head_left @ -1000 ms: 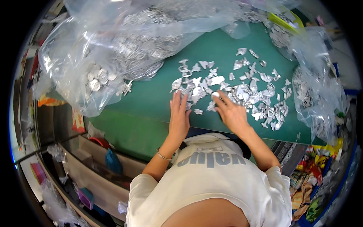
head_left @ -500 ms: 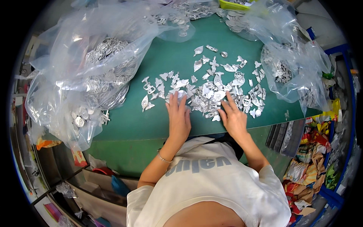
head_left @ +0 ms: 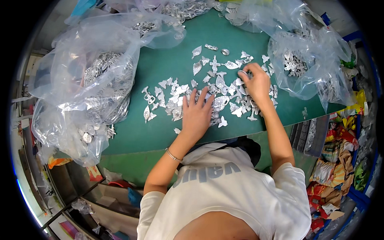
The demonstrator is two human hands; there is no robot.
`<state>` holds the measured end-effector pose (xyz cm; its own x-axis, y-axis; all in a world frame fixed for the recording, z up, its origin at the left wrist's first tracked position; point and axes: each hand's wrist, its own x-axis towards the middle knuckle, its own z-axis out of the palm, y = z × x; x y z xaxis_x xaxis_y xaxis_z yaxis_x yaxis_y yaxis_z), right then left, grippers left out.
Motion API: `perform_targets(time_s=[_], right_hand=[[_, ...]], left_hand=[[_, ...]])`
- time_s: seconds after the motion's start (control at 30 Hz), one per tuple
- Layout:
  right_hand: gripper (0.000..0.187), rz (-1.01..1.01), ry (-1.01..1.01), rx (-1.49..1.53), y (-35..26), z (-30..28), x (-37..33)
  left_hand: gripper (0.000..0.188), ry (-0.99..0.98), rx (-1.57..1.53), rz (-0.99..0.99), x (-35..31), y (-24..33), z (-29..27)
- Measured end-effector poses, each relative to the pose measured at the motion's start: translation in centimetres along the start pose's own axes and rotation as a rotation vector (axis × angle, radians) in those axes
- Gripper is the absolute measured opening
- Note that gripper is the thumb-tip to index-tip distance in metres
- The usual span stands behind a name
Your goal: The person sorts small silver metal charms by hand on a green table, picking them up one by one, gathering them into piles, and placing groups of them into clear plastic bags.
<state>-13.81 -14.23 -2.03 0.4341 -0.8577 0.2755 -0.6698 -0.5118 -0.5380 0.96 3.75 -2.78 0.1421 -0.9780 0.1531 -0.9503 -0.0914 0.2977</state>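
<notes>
Small silvery metal charms lie scattered and heaped on the green table point(head_left: 160, 64). My left hand point(head_left: 197, 114) rests on the near part of the heap, palm down with its fingers spread. A large patterned charm point(head_left: 220, 103) lies just right of its fingertips, and a butterfly-shaped charm point(head_left: 223, 122) is nearer the table edge. My right hand point(head_left: 258, 83) is over the right side of the heap, its fingers curled into a pinch. Whatever lies between them is hidden. Beyond the heap are a cross-shaped charm point(head_left: 214, 64) and a leaf-shaped charm point(head_left: 197, 51).
A large clear plastic bag point(head_left: 60, 80) full of metal pieces takes up the table's left side. Another clear bag point(head_left: 280, 84) of small pieces stands at the right. More bagged pieces point(head_left: 186, 10) lie at the far edge. Grey crates point(head_left: 306, 136) sit below the right edge.
My right hand has moved away from me to the right side of the heap, and its fingers have curled. My left hand has spread its fingers over the charms. The view has shifted slightly.
</notes>
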Motion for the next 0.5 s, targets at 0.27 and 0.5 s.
perform_targets(time_s=[0.27,0.5], right_hand=[[0.017,0.664,-0.098,1.593,4.4,-5.8,-5.1],[0.029,0.094,-0.08,-0.188,2.6,-5.0,-6.1]], left_hand=[[0.05,-0.027,-0.119,0.016,0.1,1.7,-1.0],[0.052,-0.114,0.022,0.159,-0.1,3.0,1.2]])
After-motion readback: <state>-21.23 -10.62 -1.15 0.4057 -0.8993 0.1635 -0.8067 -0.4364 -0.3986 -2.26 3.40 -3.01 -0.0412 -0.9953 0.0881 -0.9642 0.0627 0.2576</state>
